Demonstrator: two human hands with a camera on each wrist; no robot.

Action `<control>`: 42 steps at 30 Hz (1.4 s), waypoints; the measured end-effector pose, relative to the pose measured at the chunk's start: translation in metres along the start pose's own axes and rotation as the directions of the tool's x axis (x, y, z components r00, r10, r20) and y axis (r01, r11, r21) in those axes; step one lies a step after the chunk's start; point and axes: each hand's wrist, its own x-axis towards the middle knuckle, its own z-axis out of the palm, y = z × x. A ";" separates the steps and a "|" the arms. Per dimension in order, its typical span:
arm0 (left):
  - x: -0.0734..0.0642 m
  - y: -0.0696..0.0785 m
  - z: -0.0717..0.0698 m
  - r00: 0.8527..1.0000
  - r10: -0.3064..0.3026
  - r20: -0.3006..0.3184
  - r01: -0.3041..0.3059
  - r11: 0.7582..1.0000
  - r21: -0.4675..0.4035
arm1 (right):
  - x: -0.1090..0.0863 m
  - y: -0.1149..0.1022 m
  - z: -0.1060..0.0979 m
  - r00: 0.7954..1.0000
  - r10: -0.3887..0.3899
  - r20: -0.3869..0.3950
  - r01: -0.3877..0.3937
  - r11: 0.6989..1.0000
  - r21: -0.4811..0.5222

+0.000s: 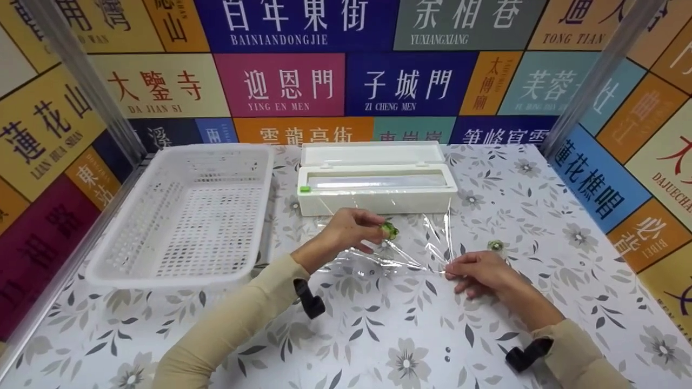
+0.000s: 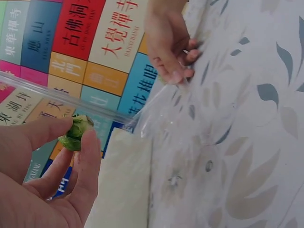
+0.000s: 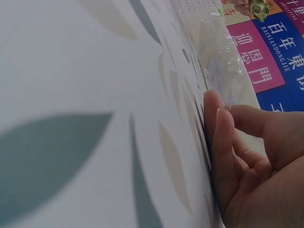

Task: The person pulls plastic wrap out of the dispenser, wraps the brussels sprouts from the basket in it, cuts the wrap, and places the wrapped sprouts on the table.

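Thumb and fingers of my left hand [image 1: 346, 232] pinch a small green Brussels sprout [image 2: 76, 135], held up over a sheet of clear plastic wrap [image 1: 403, 259]. The wrap runs forward from a white dispenser box [image 1: 378, 204], whose lid [image 1: 373, 154] is tilted back. At the sheet's front right corner, my right hand [image 1: 481, 270] pinches the edge of the wrap, close to the tabletop. A second sprout [image 1: 494, 246] lies on the table just beyond the right hand. In the right wrist view, thumb and fingertips meet at the film's edge.
To the left stands a white perforated plastic basket [image 1: 175, 282]. A green slider [image 1: 305, 189] sits at the dispenser's left end. Behind the flower-patterned tablecloth [image 1: 411, 362] rises a wall of colourful signs [image 1: 281, 84], with metal posts at both sides.
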 end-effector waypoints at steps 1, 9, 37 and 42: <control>0.002 -0.002 0.001 1.000 0.000 0.003 0.000 1.000 0.002 | 0.000 0.000 0.000 1.000 -0.001 0.001 0.001 1.000 0.002; 0.012 -0.023 0.003 0.999 -0.032 0.031 0.032 0.999 -0.004 | 0.000 0.001 -0.001 0.999 -0.028 0.018 0.028 1.000 0.007; 0.021 -0.056 0.003 0.977 -0.212 0.017 0.213 0.977 -0.032 | -0.002 0.001 0.000 1.000 -0.023 0.009 0.023 1.000 -0.012; 0.023 -0.055 0.000 0.985 -0.171 0.019 0.172 0.985 -0.034 | -0.002 0.001 -0.001 1.000 -0.026 0.015 0.026 1.000 0.000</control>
